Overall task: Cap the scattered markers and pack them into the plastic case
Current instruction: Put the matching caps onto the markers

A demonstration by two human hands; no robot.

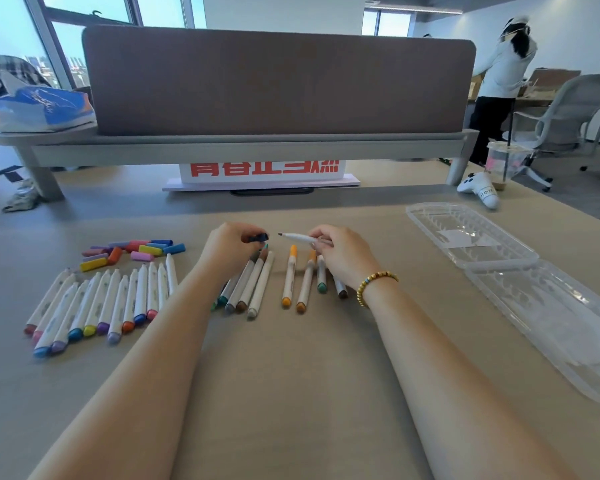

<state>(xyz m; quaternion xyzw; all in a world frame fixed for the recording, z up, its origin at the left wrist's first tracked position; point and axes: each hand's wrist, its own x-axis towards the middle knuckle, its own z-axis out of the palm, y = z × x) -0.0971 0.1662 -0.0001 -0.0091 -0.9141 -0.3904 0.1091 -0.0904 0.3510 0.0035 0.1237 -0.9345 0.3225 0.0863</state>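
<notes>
The left hand pinches a dark cap; the right hand grips an uncapped marker. Loose caps and marker rows lie left on the surface, the open plastic case right, a desk divider far behind.

matt, smooth tan table. clear glossy plastic case, ribbed inside. white satin plastic markers with coloured glossy ends; loose plastic caps, bright and smooth. felt-like matt brown divider. shiny gold beaded bracelet.
</notes>
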